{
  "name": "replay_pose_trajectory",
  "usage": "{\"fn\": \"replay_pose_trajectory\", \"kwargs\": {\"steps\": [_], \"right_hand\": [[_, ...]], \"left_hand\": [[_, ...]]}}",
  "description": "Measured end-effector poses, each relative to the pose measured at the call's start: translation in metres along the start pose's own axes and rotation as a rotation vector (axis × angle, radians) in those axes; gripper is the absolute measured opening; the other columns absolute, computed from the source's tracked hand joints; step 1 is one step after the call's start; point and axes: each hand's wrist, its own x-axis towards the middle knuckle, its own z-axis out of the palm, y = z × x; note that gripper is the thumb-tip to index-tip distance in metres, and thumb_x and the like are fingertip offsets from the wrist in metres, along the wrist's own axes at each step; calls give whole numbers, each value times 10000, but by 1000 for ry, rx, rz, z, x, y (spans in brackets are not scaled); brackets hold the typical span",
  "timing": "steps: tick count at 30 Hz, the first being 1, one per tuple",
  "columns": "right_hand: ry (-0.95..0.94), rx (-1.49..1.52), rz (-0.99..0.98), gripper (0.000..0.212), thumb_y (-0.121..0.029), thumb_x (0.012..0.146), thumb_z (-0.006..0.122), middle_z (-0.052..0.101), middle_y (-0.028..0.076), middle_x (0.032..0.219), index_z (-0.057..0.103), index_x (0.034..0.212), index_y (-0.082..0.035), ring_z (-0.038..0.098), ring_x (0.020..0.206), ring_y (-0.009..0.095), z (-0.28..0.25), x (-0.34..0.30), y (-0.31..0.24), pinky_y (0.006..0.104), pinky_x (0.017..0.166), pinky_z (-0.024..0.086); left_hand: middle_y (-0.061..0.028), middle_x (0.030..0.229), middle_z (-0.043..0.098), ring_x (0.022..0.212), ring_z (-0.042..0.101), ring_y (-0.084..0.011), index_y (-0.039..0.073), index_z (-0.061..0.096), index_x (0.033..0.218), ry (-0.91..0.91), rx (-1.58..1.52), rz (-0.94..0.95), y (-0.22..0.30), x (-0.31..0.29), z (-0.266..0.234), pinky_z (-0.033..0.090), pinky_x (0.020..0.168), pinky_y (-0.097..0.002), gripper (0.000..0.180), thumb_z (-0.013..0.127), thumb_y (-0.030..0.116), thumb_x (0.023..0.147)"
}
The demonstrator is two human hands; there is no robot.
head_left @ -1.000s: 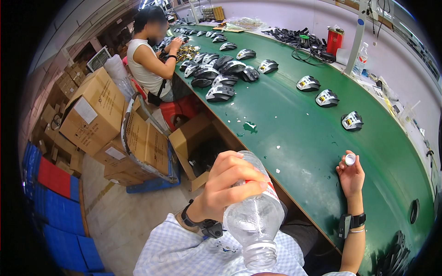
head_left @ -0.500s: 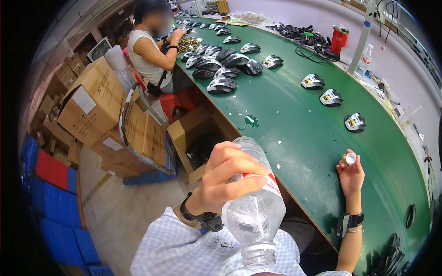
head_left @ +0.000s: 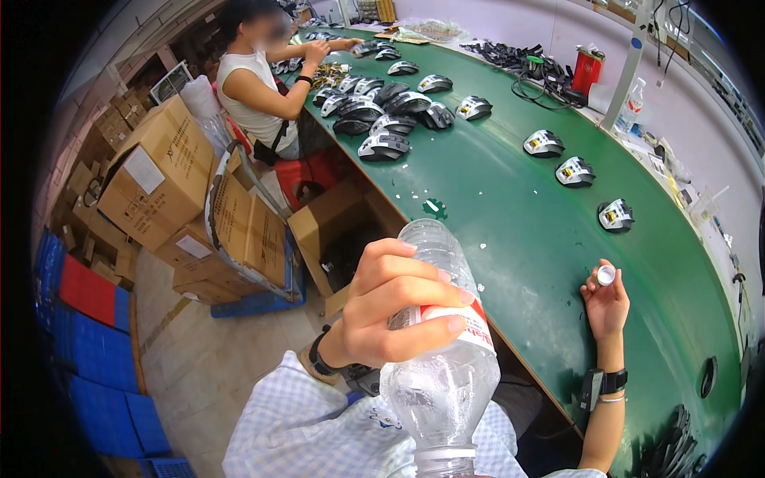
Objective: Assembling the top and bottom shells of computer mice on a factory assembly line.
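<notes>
My left hand [head_left: 398,307] is wrapped around a clear plastic water bottle [head_left: 446,390] with a red and white label. The bottle is tipped, its base up and away from me, its uncapped neck pointing toward me at the lower edge. Its mouth is cut off from sight. Just over the green table, my right hand [head_left: 610,307] is closed on a white bottle cap [head_left: 606,275], held at the fingertips with its hollow side showing. Nearest to that hand on the table is a computer mouse [head_left: 616,216] in silver and black.
Several mice [head_left: 384,146] are clustered on the long green table [head_left: 518,239], near a seated co-worker [head_left: 259,88]. Cartons [head_left: 163,171] are stacked on a trolley at left. An open carton [head_left: 319,231] sits by the table edge. Black parts [head_left: 673,446] lie at lower right.
The bottle's neck has dropped closer to me, and its base has risen slightly. The co-worker has stretched an arm out toward mice on the table. My right hand has barely moved.
</notes>
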Motion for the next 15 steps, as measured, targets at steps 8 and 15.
{"fn": "replay_pose_trajectory", "kwargs": {"steps": [8,15], "right_hand": [[30,-5,-5,332,-321,967,405,523,47,879,502,1125,-45,479,725,143,0,1,0,298,712,414],[32,-6,-1,329,-327,968,397,520,45,868,507,1112,-52,479,728,143,1,2,5,295,709,421]], "left_hand": [[12,923,664,845,581,-160,218,563,966,29,73,118,-5,26,-3,400,856,-373,359,734,141,660],[24,924,662,849,577,-155,259,555,967,158,121,264,-11,49,-4,397,856,-368,393,749,155,641]]}}
